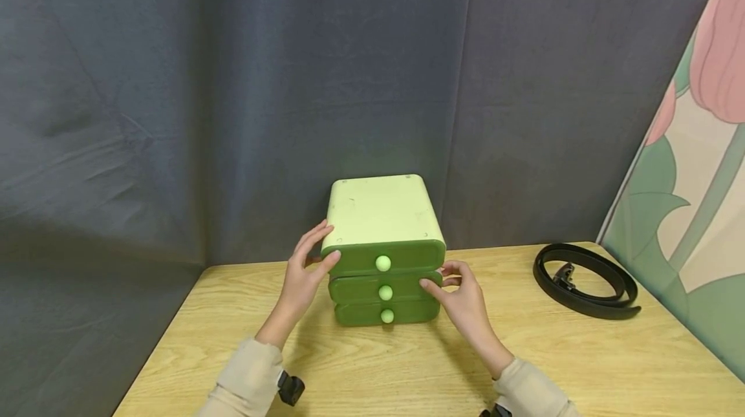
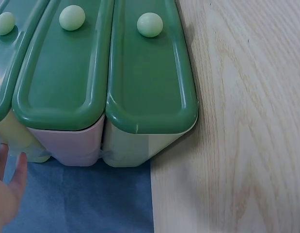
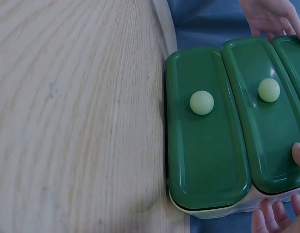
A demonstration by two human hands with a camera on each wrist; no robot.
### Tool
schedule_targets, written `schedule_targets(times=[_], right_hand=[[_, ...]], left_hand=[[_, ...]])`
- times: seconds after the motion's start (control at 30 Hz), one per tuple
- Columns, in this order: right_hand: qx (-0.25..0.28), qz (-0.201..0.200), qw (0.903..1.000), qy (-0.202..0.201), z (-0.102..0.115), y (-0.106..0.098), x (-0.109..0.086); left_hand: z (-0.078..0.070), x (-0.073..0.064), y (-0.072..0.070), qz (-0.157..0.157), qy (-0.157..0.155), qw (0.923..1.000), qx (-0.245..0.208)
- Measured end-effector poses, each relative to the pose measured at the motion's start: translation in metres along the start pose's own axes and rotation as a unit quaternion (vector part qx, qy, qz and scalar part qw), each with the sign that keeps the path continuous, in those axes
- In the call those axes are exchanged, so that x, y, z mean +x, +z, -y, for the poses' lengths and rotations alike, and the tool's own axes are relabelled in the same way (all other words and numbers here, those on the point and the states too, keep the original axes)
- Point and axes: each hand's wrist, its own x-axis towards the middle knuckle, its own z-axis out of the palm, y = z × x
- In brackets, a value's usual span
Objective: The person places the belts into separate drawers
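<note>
A stack of three small drawer boxes stands on the table against the curtain. The pale top box (image 1: 378,210) has a dark green front with a round pale knob (image 1: 383,263). Below it are the middle drawer front (image 1: 352,290) and bottom drawer front (image 1: 359,315); all three look pushed in. The middle box's pink side (image 2: 72,148) shows in the left wrist view. My left hand (image 1: 302,275) rests at the top box's left front corner, thumb toward the front, fingers along the side. My right hand (image 1: 465,304) touches the middle drawer front with its thumb; its fingers lie beside the box.
A coiled black belt (image 1: 625,297) with a metal buckle lies on the wooden table (image 1: 372,372) to the right. A dark grey curtain (image 1: 349,81) hangs behind the stack. A flower-patterned panel (image 1: 698,210) borders the table's right side.
</note>
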Motion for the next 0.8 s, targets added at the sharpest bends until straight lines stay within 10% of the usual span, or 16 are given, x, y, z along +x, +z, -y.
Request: schedule_targets(times=[0.43,0.8], right_hand=[[0.01,0.01,0.9999,0.002,0.002,-0.001,0.0],[0.037,0.03,0.9989,0.008,0.0,-0.005,-0.003]], left_hand=[[0.036,-0.003,0.009,-0.049,0.019,0.9986,-0.007],[0.06,-0.033,0.009,-0.077,-0.051,0.995,-0.04]])
